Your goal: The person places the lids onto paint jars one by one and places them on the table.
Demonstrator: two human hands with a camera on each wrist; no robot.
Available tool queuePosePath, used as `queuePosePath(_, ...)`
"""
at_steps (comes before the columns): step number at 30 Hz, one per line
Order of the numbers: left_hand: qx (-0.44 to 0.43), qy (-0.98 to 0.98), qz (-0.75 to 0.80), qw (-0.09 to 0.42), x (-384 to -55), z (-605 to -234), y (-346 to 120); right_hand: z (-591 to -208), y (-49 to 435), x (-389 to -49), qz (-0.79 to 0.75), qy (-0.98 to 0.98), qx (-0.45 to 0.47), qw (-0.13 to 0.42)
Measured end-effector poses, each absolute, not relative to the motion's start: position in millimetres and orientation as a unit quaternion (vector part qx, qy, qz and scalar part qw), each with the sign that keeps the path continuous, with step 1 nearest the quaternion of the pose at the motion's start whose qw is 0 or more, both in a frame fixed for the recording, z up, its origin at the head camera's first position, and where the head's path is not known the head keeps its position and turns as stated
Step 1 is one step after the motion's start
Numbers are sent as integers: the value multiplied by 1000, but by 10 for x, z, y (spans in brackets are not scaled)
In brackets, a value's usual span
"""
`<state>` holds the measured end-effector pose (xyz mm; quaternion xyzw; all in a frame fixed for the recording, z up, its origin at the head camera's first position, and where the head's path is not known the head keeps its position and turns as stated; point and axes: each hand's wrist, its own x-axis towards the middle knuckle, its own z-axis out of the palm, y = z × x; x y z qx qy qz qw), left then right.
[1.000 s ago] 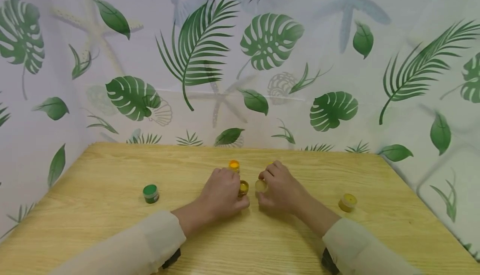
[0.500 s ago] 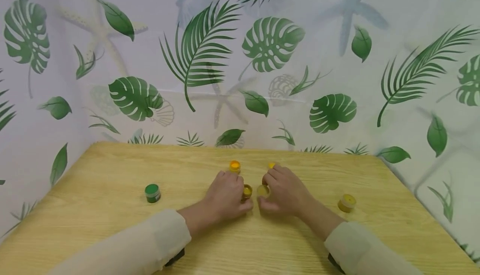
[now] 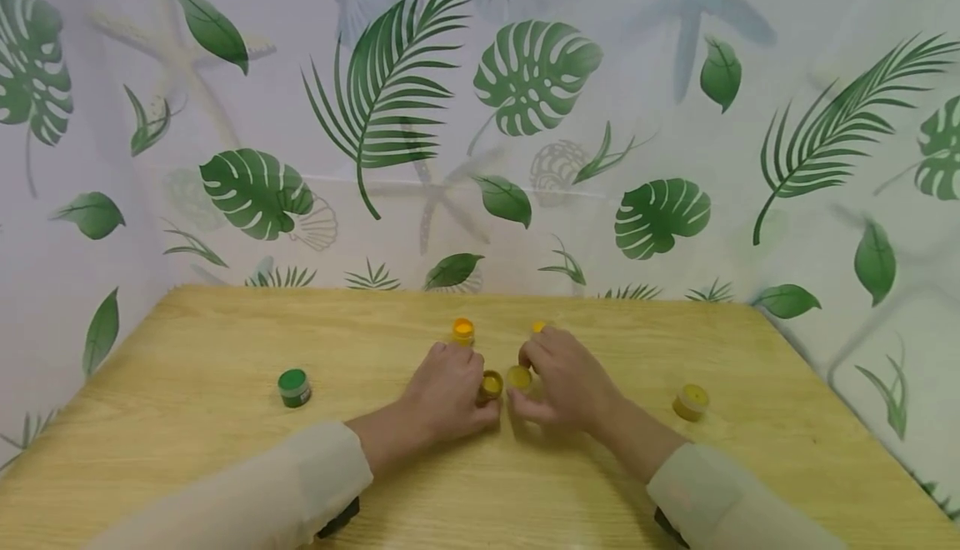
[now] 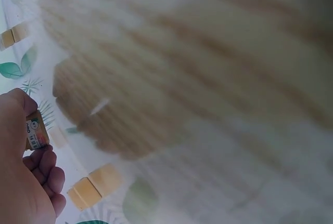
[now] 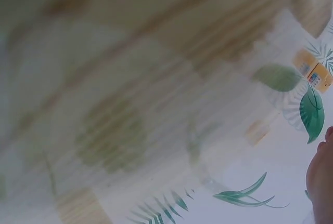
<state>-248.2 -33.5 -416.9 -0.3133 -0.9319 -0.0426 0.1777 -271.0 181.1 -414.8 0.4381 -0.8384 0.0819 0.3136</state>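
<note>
The table [image 3: 420,500] is pale yellow with streaky wood grain, and beyond its far edge hangs a smooth white cloth [image 3: 555,250] printed with green leaves and faint starfish and shells. In from the left edge stands the green jar [image 3: 294,387], a short cylinder with clear walls and a flat green top. The left sleeve [image 3: 262,483] is cream cloth, and a dark band [image 3: 339,519] shows beneath its cuff. The left hand [image 3: 446,387] comes next, its fingers bent. Past its knuckles, toward the far edge, stands the orange jar [image 3: 462,331], small, round and bright on top. The open jar [image 3: 491,385], squat and round with a glossy rim and a mustard-yellow inside, is pinched between that hand's thumb and curled fingers; the left wrist view shows a printed label on its side. Just beside it, to the right, is the disc [image 3: 519,378], round, pale yellow and thin-looking. The far jar [image 3: 539,327], nearer the far edge, shows only a yellow patch behind the knuckles. The right hand [image 3: 566,379] pinches the disc, thumb on the near side and forefinger on the far side; how its other fingers lie, I cannot tell. Last, in from the right edge, stands the right jar [image 3: 691,402], a squat cylinder with a flat yellow top
</note>
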Motion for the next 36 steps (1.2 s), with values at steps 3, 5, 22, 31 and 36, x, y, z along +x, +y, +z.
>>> queuePosePath(3, -317, -930, -45, 178, -2494, -4163, -340, -4124, 1797, -2713, 99, -837, 439, 310)
queuePosePath(5, -324, -928, -47, 177, -2497, -4166, -337, -4123, 1794, -2714, 107, -837, 442, 305)
queuePosePath(22, -354, -911, -68, 200, -2457, -4181, -275, -4134, 1731, -2702, 107, -820, 461, 322)
queuePosePath(31, -356, -913, -60, 190, -2479, -4182, -271, -4143, 1738, -2700, 109, -828, 461, 302)
queuePosePath(36, -358, -913, -60, 186, -2479, -4173, -272, -4142, 1726, -2701, 111, -829, 468, 287)
